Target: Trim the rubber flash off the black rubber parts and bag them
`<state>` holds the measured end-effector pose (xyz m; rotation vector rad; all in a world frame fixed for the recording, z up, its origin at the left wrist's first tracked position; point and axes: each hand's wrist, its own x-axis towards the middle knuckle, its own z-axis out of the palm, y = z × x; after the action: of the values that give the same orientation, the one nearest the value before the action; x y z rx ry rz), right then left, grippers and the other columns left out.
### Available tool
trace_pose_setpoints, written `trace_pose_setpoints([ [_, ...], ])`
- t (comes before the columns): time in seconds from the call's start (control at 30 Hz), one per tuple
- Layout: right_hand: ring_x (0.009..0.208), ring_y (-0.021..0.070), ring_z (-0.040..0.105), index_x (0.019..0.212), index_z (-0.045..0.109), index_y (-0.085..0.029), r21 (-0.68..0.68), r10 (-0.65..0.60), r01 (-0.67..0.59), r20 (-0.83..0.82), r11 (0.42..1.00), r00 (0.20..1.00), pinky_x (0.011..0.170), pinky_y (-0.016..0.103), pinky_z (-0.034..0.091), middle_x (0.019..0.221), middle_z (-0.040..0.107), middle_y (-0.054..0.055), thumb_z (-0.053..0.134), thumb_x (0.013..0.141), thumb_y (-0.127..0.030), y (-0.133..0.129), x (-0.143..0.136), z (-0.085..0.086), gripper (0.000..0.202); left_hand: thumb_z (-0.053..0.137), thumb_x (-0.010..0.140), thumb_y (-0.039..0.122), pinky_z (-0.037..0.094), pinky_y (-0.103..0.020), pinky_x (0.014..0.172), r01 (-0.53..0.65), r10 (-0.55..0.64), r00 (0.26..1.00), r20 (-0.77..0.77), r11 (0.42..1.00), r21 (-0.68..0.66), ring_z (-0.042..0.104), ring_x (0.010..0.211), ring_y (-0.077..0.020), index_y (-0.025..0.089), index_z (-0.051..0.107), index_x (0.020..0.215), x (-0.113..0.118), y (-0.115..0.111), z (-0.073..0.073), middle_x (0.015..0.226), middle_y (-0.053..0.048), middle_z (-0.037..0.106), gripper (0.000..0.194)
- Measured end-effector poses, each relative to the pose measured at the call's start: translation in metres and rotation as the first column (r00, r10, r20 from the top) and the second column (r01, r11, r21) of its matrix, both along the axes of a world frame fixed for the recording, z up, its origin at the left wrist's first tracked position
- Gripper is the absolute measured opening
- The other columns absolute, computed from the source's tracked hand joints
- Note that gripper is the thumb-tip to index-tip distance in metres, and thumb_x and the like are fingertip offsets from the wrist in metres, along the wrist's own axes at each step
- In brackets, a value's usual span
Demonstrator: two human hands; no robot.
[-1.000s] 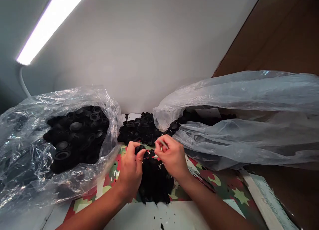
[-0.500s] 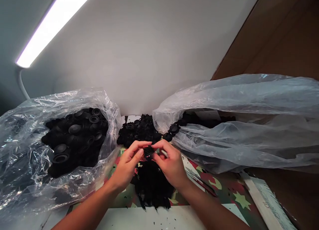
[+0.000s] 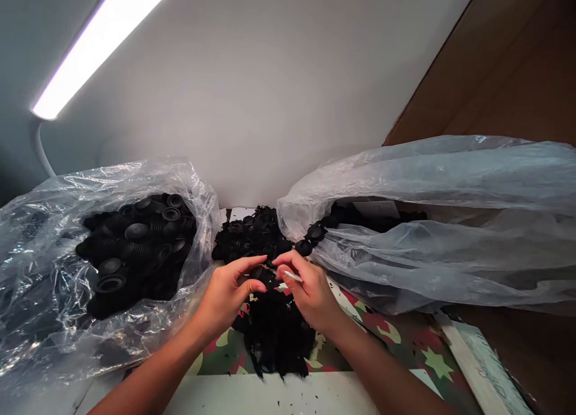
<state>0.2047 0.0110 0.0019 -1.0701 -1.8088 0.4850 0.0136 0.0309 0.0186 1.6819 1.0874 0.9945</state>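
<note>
My left hand is above the camouflage-patterned mat, thumb and fingers spread apart, with a dark ribbed part seen behind the gap. Beside it, my right hand is closed around a thin white tool, whose tip is hard to make out. Below both hands lies a heap of black scraps. Beyond the fingertips is a pile of black rubber parts.
An open clear bag on the left holds black ribbed parts. Another clear bag lies at right, near cardboard. A lit lamp hangs at upper left. A patterned mat covers the work surface.
The black ribbed part is no longer pinched between both hands. My left thumb and fingers have parted, and the white tool shows more clearly in my right hand.
</note>
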Motion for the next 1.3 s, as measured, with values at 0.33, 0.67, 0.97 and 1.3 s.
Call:
trace_pose_setpoints([
  [0.33,0.063,0.0164,0.059,0.090,0.057,-0.020,0.229,-0.093,-0.053,0.580,0.972,0.809,0.055,0.028,0.032,0.077,0.064,0.001,0.045,0.105,-0.031,0.000,0.004,0.012,0.023,0.054,0.078,-0.001,0.052,-0.021,0.064,0.084,0.014,0.963,-0.269,0.934,0.348,0.067,0.064,-0.0128,0.025,0.076,0.097,0.001,-0.005,0.000,0.080,0.003,0.077,0.038],
  [0.67,0.052,0.0133,0.046,0.075,0.056,-0.020,0.425,-0.119,-0.103,0.464,0.899,0.878,0.051,0.028,0.027,0.061,0.055,-0.002,0.033,0.106,-0.020,0.002,-0.007,0.009,0.038,0.063,0.080,0.024,0.046,-0.022,0.057,-0.031,0.030,0.998,0.051,0.999,0.021,0.060,0.060,-0.0143,0.020,0.076,0.072,0.008,-0.011,0.006,0.064,0.002,0.070,0.015],
  [0.97,0.047,0.0136,0.040,0.065,0.053,-0.020,0.537,-0.070,-0.199,0.439,0.820,0.896,0.051,0.030,0.024,0.054,0.050,-0.002,0.024,0.105,-0.013,-0.019,-0.031,0.002,0.050,0.087,0.060,0.046,0.053,-0.025,0.059,-0.277,0.388,0.738,0.552,0.920,-0.276,0.065,0.059,-0.0154,0.017,0.070,0.065,0.000,0.008,0.012,0.062,0.000,0.070,0.035],
  [1.3,0.075,0.0145,0.063,0.096,0.072,-0.021,0.082,0.083,-0.100,0.187,0.992,0.979,0.065,0.025,0.045,0.088,0.064,0.003,0.051,0.102,-0.027,0.001,0.000,-0.002,0.023,0.079,0.076,0.037,0.053,-0.026,0.070,-0.144,0.179,0.902,0.394,0.983,-0.117,0.067,0.072,-0.0170,0.017,0.076,0.076,-0.001,0.001,-0.004,0.075,-0.003,0.076,0.020],
])
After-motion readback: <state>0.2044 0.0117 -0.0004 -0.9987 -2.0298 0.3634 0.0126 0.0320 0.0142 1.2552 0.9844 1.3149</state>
